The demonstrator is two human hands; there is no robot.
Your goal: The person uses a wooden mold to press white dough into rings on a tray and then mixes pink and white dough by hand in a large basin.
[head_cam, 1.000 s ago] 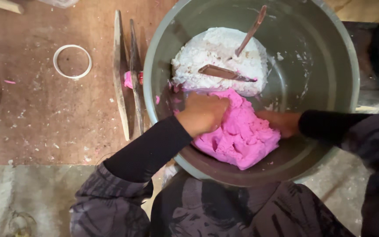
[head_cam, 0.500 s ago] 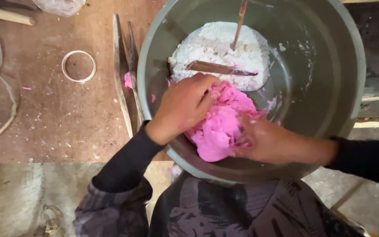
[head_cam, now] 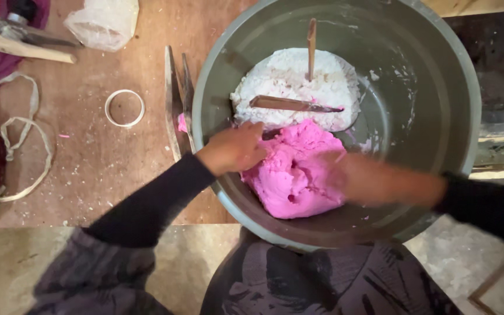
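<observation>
A large grey-green bucket holds a lump of bright pink dough at the near side and a mound of white dough behind it. My left hand rests on the pink lump's left edge, fingers curled against it. My right hand, blurred by motion, presses on the lump's right side. A flat wooden blade lies across the white mound, and a thin wooden stick stands upright in it.
Two long wooden blades lie on the brown floor left of the bucket, with a white ring farther left. A crumpled plastic bag, a tool handle and a looped white cord sit at the upper left.
My left hand has slid off the top of the pink lump to its left edge. My right hand has moved to the lump's right side, and the lump now lies more exposed.
</observation>
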